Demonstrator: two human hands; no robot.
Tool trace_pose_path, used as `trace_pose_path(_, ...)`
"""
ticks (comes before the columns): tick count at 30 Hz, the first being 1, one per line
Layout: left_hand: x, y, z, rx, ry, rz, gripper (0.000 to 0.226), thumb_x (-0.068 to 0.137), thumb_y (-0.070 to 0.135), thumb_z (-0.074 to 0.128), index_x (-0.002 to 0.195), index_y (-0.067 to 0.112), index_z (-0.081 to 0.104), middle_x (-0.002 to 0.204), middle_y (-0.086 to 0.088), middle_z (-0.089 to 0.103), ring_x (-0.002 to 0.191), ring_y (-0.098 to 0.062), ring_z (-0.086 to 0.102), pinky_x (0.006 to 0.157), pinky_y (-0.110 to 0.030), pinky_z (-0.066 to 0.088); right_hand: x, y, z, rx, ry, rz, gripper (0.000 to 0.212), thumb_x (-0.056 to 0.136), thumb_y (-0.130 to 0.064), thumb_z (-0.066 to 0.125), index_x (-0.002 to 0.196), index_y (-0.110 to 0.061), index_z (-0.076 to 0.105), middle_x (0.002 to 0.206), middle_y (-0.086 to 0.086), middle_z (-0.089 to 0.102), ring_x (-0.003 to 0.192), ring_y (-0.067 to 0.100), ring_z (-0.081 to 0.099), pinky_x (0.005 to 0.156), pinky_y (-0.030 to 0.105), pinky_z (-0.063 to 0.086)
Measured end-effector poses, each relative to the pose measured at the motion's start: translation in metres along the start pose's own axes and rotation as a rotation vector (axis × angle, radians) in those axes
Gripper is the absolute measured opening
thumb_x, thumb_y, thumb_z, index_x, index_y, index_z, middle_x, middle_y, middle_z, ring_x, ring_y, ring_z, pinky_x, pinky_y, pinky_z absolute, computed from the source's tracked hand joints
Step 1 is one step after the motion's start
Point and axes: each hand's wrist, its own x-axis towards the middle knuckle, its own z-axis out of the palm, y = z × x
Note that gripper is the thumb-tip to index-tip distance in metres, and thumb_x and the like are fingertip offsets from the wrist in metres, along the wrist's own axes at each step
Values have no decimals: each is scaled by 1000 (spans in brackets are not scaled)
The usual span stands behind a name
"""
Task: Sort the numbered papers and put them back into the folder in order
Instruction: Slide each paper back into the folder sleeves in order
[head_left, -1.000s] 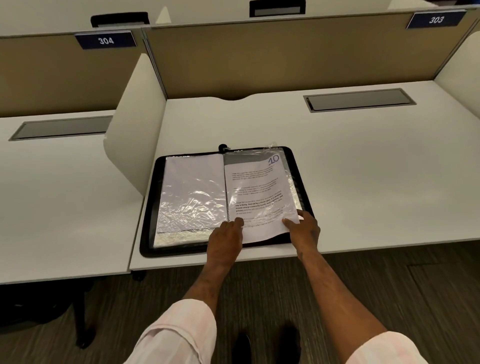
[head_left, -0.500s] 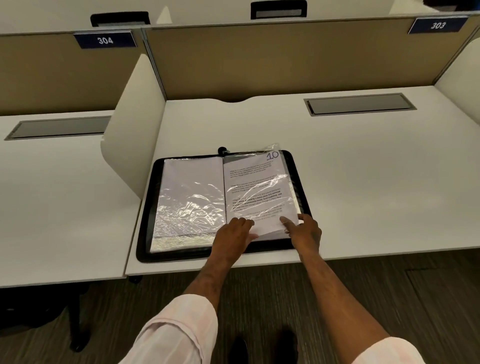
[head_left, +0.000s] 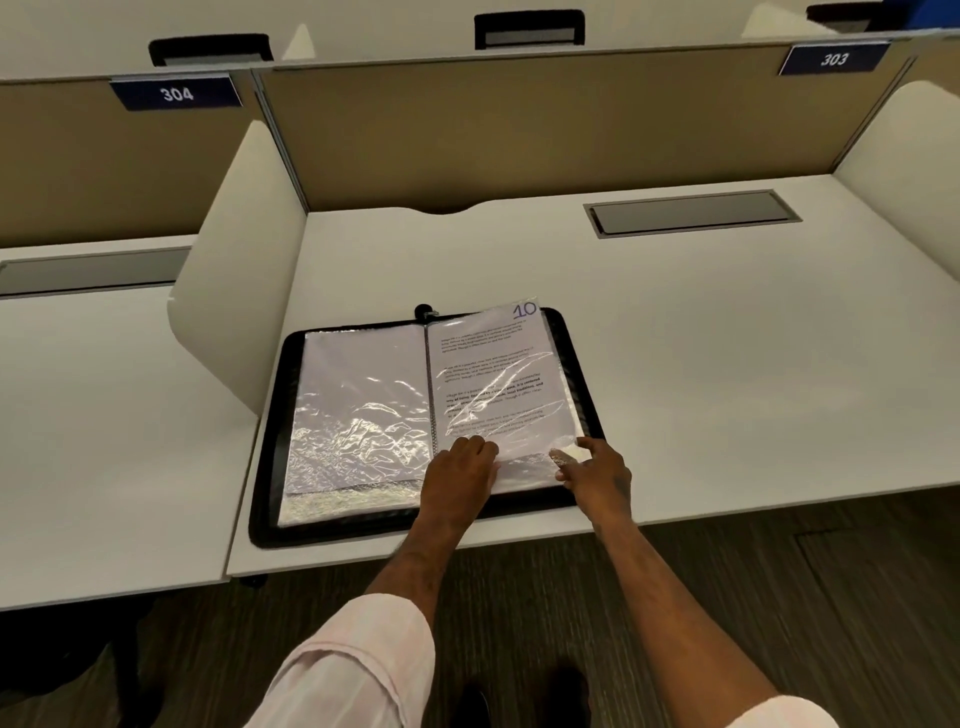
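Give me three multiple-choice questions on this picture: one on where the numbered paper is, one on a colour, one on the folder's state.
1. On which part of the folder does paper 10 lie?
A. Left half
B. Right half
C. Outside it altogether

2. What colour is the folder's rim?
A. Red
B. White
C. Black

3. How is the folder?
A. Open flat
B. Zipped shut
C. Standing upright

Answers: 1 B, the sheet marked 10 fills the right half; 2 C, the border round the pages is black; 3 A, both halves lie spread on the desk.
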Motion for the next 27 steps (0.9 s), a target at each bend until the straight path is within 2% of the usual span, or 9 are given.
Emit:
trace_pose_path(5,4,1,-2,37,4,-18,21,70,20,83,82,18,66,77,2,62,66,-19,61,48,-29,47,1,2,0,22,-12,8,46,84,-29,75,124,-17,56,97,9,70,69,8,68,44,7,42)
trace_pose_path(11,7,3,-3,16,-28,-2,16,70,15,79,77,16,65,72,1,60,63,-21,60,45,-30,46,3,6,0,25,-24,19,40,89,-24,70,126,-18,56,101,9,69,72,9,69,54,14,51)
trace_pose_path(14,3,2,-4,-6,-99,1,6,74,17,71,78,14,68,76,0,61,68,-23,62,50,-30,46,1,7,-3,-6,-39,12,39,93,-19,62,132,-19,54,102,7,68,75,10,70,52,9,46)
trace_pose_path(17,-4,-1,-8,-45,-171,-26,17,76,23,60,85,14,72,85,-1,65,79,-25,64,58,-33,50,-3,9,-6,-29,-51,17,45,94,-11,56,137,-20,50,116,6,65,85,13,66,49,4,41)
trace_pose_path(18,-6,-2,-10,-60,-177,-40,22,77,26,58,89,15,72,89,0,66,84,-25,64,62,-34,51,-5,8,-7,-56,-31,19,44,95,-13,52,138,-21,50,120,5,64,85,12,63,53,6,42)
trace_pose_path(21,-12,-16,-20,-101,-154,-123,34,87,34,55,109,15,70,109,-2,66,100,-24,62,77,-38,51,-12,-3,-7,-119,94,10,37,100,-15,36,131,-18,56,120,7,64,90,17,56,76,27,47)
trace_pose_path(22,-14,-22,-23,-105,-133,-162,36,89,36,54,115,15,68,115,-3,65,105,-25,61,81,-38,51,-14,-8,-6,-121,139,9,36,100,-13,34,127,-14,58,118,5,63,92,19,54,81,30,46)
trace_pose_path(24,-18,-40,-24,-84,-98,-227,41,92,40,55,124,16,64,125,-4,63,113,-26,59,90,-41,48,-17,-20,2,-116,213,-18,33,100,-16,37,125,-11,58,116,3,60,99,23,56,87,32,45)
trace_pose_path(27,-23,-65,-29,-12,-109,-313,56,89,50,57,134,16,57,138,-9,56,127,-29,53,102,-48,42,-18,-32,26,-237,205,-182,39,99,-36,47,132,-18,55,134,8,55,121,27,51,96,38,44)
